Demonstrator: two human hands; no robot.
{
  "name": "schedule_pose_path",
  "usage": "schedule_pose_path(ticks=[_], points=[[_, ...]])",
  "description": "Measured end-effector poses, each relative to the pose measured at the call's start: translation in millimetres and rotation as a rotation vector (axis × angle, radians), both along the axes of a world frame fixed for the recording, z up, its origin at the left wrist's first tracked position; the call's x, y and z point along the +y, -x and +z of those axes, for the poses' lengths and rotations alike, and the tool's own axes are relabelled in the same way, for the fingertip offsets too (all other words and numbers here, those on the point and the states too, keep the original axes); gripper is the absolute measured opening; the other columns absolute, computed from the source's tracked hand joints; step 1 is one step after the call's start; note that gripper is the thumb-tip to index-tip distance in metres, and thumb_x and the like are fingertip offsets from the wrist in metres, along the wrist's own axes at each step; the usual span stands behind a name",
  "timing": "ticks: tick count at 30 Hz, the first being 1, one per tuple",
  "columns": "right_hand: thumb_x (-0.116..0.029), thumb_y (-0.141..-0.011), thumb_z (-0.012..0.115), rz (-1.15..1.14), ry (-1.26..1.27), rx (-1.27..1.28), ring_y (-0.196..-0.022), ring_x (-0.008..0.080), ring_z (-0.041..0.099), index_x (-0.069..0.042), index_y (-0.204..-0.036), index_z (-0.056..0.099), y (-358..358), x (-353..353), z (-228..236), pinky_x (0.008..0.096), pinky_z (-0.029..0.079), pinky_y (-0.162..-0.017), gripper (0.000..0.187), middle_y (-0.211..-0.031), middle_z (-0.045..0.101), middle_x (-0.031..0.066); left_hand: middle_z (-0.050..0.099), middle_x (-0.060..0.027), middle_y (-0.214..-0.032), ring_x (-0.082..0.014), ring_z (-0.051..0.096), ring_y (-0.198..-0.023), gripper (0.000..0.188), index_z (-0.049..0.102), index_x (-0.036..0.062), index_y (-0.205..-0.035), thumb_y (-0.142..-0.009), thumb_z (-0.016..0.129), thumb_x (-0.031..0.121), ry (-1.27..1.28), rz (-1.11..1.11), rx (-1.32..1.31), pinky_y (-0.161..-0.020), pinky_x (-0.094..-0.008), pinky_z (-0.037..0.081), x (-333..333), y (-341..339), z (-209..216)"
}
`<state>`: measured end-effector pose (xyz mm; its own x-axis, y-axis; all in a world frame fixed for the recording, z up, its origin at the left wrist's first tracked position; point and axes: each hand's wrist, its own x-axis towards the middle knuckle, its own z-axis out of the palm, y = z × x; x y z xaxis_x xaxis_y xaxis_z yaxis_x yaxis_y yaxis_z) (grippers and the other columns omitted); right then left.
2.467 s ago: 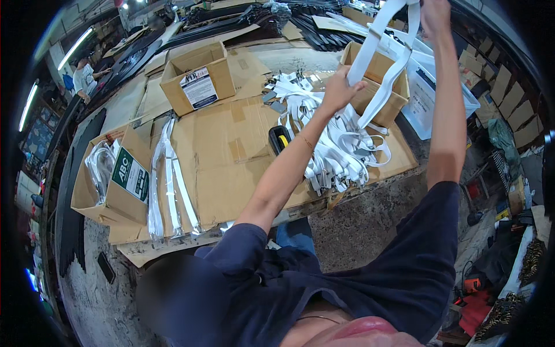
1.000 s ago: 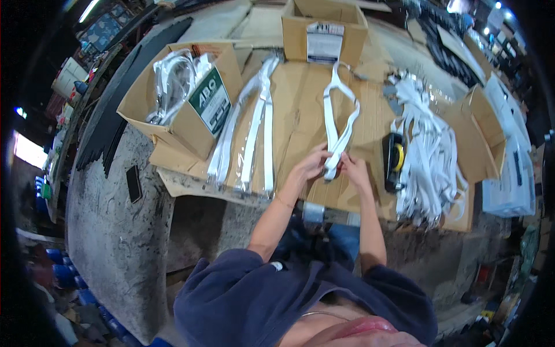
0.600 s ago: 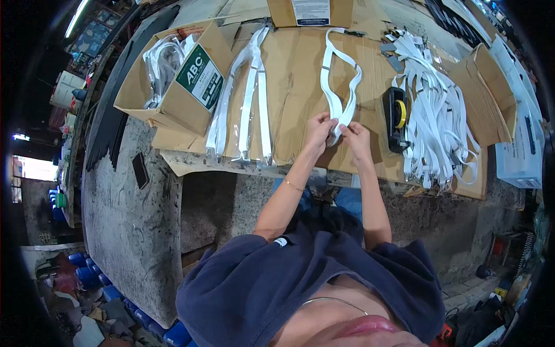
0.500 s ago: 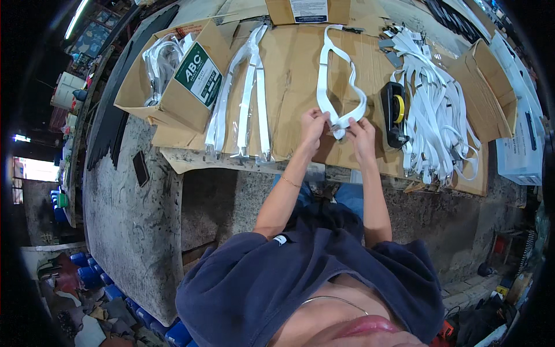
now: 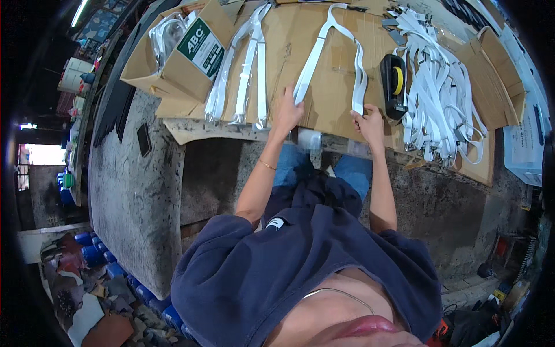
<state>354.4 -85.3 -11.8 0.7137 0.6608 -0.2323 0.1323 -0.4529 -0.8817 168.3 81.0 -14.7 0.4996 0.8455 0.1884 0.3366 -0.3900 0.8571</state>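
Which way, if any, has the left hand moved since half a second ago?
Yes: leftward, farther from the black tape dispenser than before. The left hand is now closer to the clear-wrapped white straps.

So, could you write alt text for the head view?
A person's left fingers and right fingers hold apart the two legs of a white Y-shaped strap over cardboard. To its left are plastic-sleeved straps and an open box; to its right, a black tape dispenser and a heap of white straps.
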Motion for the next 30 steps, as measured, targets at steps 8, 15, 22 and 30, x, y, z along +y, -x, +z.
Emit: schedule_pose_path(ticks=[8, 15, 22, 30], points=[[-0.005, -0.079, 0.071, 0.129, -0.369, 0.237, -0.070, 0.0142, 0.064, 0.007, -0.115, 0.056, -9, -24, -28, 0.0267, 0.051, -0.065, 0.041, -0.087, 0.069, 0.0127, 0.059, -0.0189, -0.105, -0.0376, 0.055, -0.100, 0.037, 0.062, 0.0016, -0.111, -0.076, 0.068, 0.008, -0.287, 0.159, 0.285, -0.089, -0.0448, 0.044, -31, 40, 8], [-0.004, -0.074, 0.074, 0.020, -0.331, 0.115, -0.085, 0.0196, 0.067, 0.007, -0.109, 0.059, -4, -31, -38, 0.0285, 0.053, -0.078, 0.039, -0.094, 0.069, 0.0151, 0.069, -0.0127, -0.077, -0.0157, 0.065, -0.067, 0.028, 0.065, -0.0041, -0.101, -0.078, 0.072, 0.009, 0.135, 0.208, 0.030, -0.057, -0.0276, 0.049, -28, 53, 0], [0.004, -0.076, 0.070, -0.055, -0.294, 0.059, -0.090, 0.0165, 0.064, 0.007, -0.111, 0.058, 2, -44, -36, 0.0268, 0.051, -0.082, 0.037, -0.101, 0.066, 0.0142, 0.068, -0.0177, -0.079, -0.0381, 0.065, -0.080, 0.033, 0.068, 0.0028, -0.100, -0.080, 0.068, 0.029, -0.092, 0.092, 0.514, -0.073, -0.0431, 0.050, -34, 50, 36], [-0.001, -0.087, 0.052, -0.233, -0.204, 0.125, -0.079, 0.0168, 0.065, 0.003, -0.121, 0.053, 21, -64, 4, 0.0284, 0.051, -0.071, 0.034, -0.093, 0.067, 0.0154, 0.059, -0.0227, -0.115, -0.0372, 0.056, -0.106, 0.041, 0.060, 0.0027, -0.116, -0.084, 0.064, 0.029, -0.333, -0.248, 0.285, -0.092, -0.0424, 0.044, 57, -102, 45]])
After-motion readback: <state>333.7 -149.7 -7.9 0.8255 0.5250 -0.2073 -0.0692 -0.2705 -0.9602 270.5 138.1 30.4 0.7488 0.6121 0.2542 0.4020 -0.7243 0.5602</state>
